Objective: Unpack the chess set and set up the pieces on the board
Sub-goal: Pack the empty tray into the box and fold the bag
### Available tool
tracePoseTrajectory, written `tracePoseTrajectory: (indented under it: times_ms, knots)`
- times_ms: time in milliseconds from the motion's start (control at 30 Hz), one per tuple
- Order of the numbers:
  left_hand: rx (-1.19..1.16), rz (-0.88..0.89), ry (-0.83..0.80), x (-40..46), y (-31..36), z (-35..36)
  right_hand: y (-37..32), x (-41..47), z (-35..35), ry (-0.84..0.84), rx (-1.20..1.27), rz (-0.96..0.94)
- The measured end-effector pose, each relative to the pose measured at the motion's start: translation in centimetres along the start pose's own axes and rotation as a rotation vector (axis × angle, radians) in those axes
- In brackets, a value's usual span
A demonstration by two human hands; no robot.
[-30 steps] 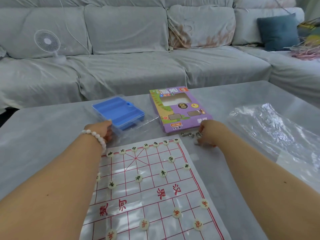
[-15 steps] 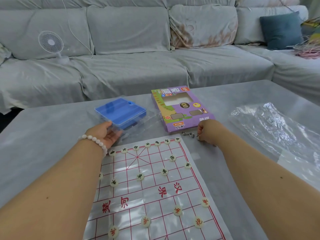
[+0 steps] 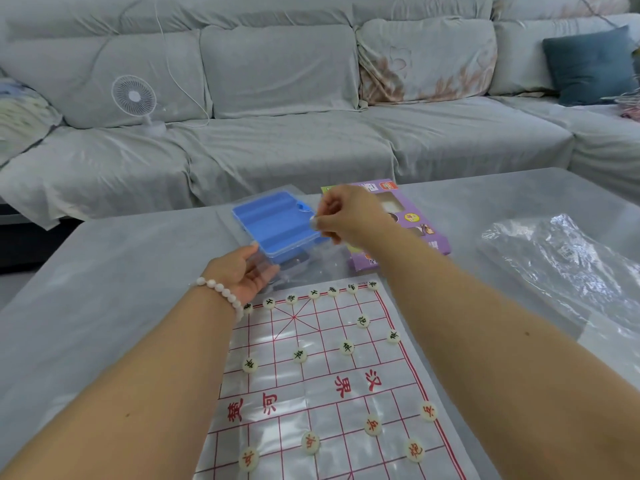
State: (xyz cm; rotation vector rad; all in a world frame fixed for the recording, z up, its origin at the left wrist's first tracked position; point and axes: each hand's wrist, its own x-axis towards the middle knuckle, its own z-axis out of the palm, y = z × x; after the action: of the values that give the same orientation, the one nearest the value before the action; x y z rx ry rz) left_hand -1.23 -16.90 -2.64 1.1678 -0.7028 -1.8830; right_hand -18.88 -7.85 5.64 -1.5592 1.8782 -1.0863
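Now, head view: the left hand [image 3: 244, 273] grips the near corner of the clear case with the blue tray [image 3: 277, 225], just beyond the far edge of the board [image 3: 322, 382]. The right hand [image 3: 346, 214] hovers over the tray's right edge, fingers pinched on something small I cannot identify. Pieces [image 3: 346, 347] sit on the board; the purple box [image 3: 415, 223] lies right of the tray.

A long grey sofa [image 3: 277, 140] fills the back of the room, draped in a rumpled cover. On its seat, toward the left end, stands a small white fan [image 3: 134, 95] (its cord trails up over the backrest). At the sofa's right end leans a dark teal cushion [image 3: 592, 64], beside a stained pale back cushion [image 3: 426, 60]. In front of the sofa stands a grey table [image 3: 121, 271]. Soft, even light.
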Motion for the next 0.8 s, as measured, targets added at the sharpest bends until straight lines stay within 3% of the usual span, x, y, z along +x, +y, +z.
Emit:
tracePoseTrajectory:
  times_ms: [200, 333, 400, 500, 600, 700, 800]
  knots:
    - [-0.044, 0.015, -0.047, -1.2, -0.4, 0.8, -0.7, 0.6, 5.3, -0.221, -0.243, -0.042]
    - [-0.101, -0.001, -0.081, -1.2, -0.2, 0.4, 0.5, 0.0, 0.6, 0.002, -0.186, 0.006]
    - [-0.115, -0.013, -0.079, -1.3, -0.2, 0.3, 2.5, 0.0, -2.9, 0.073, -0.441, 0.142]
    - [-0.139, -0.008, -0.074, -1.4, -0.2, 0.5, 5.8, -1.0, -6.1, -0.11, -0.897, 0.457]
    - [-0.133, 0.005, -0.071, -1.3, -0.3, 0.9, 8.6, -2.0, -6.6, -0.283, -1.001, 0.641]
    - [-0.121, -0.001, -0.062, -1.2, -0.5, 1.2, 10.4, -3.0, -6.1, -0.38, -1.068, 0.691]
    - [-0.138, -0.015, -0.061, -1.2, -0.5, 1.2, 11.9, -3.1, -5.5, -0.361, -1.084, 0.639]
